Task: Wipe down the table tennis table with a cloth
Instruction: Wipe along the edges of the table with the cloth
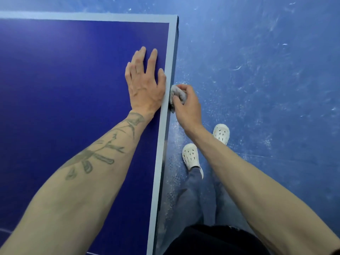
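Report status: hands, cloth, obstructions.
Left hand flat on table, fingers straight, by its pale border. Right hand grips bunched cloth against table's side edge. White shoes on floor below, off the edge.

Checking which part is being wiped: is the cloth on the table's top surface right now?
No, the right hand holds the bunched cloth against the table's side edge; the left hand lies flat on top.

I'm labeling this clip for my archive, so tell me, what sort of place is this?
Probably an indoor table tennis hall or sports room. A dark blue table tennis table with a pale border line stands on scuffed blue sports flooring, and the right hand holds a cloth against its side edge.
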